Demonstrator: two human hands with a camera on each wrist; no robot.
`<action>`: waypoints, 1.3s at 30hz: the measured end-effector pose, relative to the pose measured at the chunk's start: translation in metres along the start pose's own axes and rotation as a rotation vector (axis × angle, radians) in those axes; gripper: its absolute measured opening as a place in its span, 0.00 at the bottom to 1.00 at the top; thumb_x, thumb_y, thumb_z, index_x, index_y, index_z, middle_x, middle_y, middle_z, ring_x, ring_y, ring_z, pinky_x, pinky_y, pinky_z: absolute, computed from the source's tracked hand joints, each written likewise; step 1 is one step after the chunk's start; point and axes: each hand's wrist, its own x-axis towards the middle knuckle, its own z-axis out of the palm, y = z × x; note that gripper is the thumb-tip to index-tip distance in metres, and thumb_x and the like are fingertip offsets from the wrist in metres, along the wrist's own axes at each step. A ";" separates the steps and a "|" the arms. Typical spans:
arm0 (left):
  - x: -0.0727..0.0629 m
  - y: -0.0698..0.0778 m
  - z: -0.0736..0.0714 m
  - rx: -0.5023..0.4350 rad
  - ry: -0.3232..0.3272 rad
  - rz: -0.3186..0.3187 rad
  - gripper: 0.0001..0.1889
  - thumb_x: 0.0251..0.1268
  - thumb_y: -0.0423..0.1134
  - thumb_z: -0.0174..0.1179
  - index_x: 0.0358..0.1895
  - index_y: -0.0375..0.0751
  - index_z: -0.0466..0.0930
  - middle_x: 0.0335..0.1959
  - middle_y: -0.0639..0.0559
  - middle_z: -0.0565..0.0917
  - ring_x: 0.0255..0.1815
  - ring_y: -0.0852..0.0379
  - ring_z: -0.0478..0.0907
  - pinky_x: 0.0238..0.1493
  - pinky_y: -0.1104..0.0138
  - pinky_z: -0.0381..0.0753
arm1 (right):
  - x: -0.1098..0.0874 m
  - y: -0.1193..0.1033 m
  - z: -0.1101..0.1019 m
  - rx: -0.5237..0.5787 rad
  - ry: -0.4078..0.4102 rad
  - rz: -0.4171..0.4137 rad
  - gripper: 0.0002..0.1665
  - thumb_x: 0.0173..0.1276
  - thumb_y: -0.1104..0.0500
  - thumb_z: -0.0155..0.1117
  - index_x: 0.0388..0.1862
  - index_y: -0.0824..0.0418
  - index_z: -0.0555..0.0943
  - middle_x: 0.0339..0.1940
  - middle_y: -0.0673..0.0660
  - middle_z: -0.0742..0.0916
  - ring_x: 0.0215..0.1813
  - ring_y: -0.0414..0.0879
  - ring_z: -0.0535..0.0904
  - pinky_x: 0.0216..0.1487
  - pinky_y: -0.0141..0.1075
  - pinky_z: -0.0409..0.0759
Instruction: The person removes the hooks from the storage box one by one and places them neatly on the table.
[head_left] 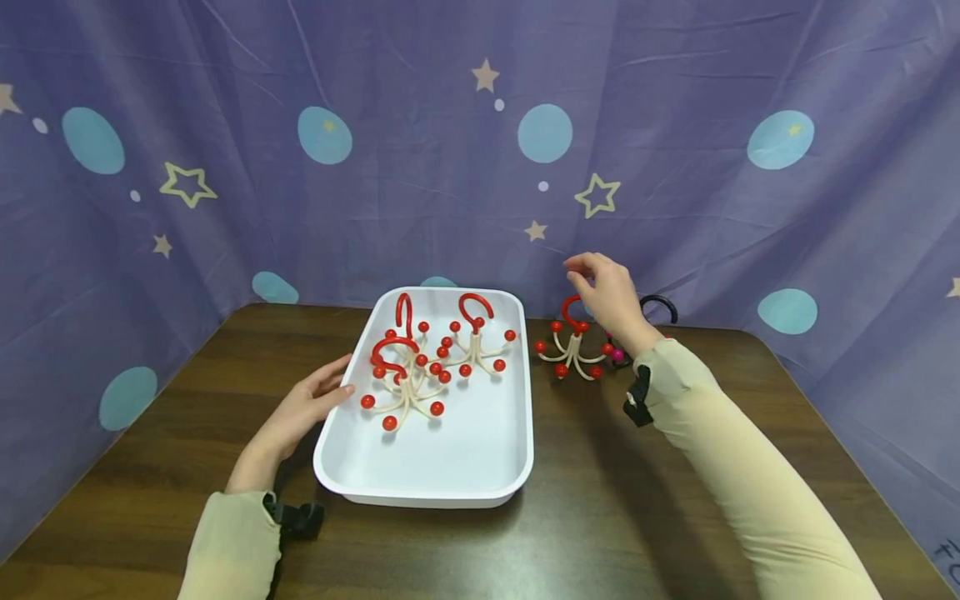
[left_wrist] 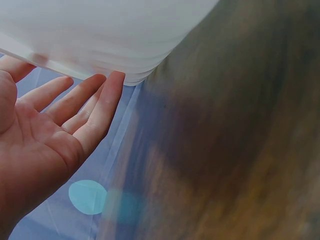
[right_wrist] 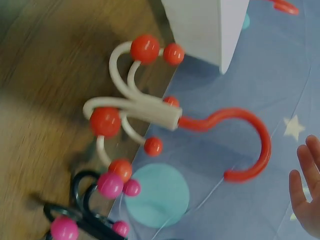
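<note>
Three multi-arm hook hangers with red hooks, cream arms and red ball tips lie in a white tray (head_left: 450, 467): one at the front (head_left: 406, 392), others behind. My left hand (head_left: 296, 414) rests at the tray's left side, thumb by the rim; in the left wrist view its fingers (left_wrist: 107, 107) extend loosely against the white wall. A matching red-hooked hanger (head_left: 573, 346) stands on the table, right of the tray. Just above its hook hovers my right hand (head_left: 609, 293), holding nothing, fingers loosely bent. That hanger (right_wrist: 160, 114) also shows in the right wrist view, apart from the fingers.
Beyond the right hand, a black hanger (head_left: 672, 310) with pink balls stands partly hidden by the wrist. The brown wooden table (head_left: 420, 554) meets a purple-blue curtain (head_left: 427, 167) patterned with stars and circles at its back edge.
</note>
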 end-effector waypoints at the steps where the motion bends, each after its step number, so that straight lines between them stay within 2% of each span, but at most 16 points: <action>1: 0.000 0.000 0.000 0.000 0.000 0.000 0.34 0.65 0.46 0.53 0.71 0.43 0.51 0.63 0.32 0.65 0.55 0.42 0.71 0.43 0.65 0.76 | 0.000 -0.003 0.003 0.006 -0.005 -0.008 0.11 0.66 0.60 0.57 0.45 0.61 0.80 0.42 0.58 0.83 0.45 0.51 0.78 0.49 0.45 0.73; 7: 0.000 0.000 0.000 0.001 -0.001 -0.001 0.34 0.65 0.46 0.52 0.71 0.43 0.51 0.63 0.32 0.65 0.55 0.41 0.71 0.44 0.64 0.77 | 0.003 -0.019 0.020 0.038 -0.026 -0.039 0.11 0.65 0.60 0.58 0.44 0.61 0.80 0.42 0.57 0.84 0.45 0.49 0.79 0.48 0.42 0.74; 16: 0.000 -0.001 -0.001 -0.006 -0.002 -0.008 0.33 0.66 0.45 0.52 0.71 0.42 0.51 0.63 0.31 0.65 0.54 0.42 0.71 0.43 0.65 0.76 | 0.006 -0.040 0.045 0.050 -0.132 -0.025 0.15 0.65 0.57 0.58 0.48 0.62 0.79 0.44 0.58 0.83 0.44 0.50 0.79 0.46 0.41 0.75; 27: 0.000 -0.001 0.000 -0.017 -0.004 0.002 0.33 0.65 0.45 0.52 0.70 0.41 0.51 0.62 0.31 0.65 0.54 0.43 0.72 0.43 0.64 0.76 | 0.005 -0.060 0.070 0.113 -0.290 0.055 0.21 0.63 0.54 0.60 0.55 0.59 0.75 0.48 0.57 0.81 0.46 0.47 0.79 0.44 0.39 0.77; 39: 0.001 -0.003 -0.001 -0.023 0.000 -0.004 0.34 0.65 0.47 0.53 0.70 0.43 0.51 0.63 0.32 0.65 0.54 0.43 0.71 0.44 0.63 0.77 | 0.008 -0.070 0.089 0.091 -0.334 0.074 0.21 0.65 0.57 0.58 0.57 0.58 0.73 0.46 0.57 0.82 0.44 0.47 0.79 0.41 0.37 0.78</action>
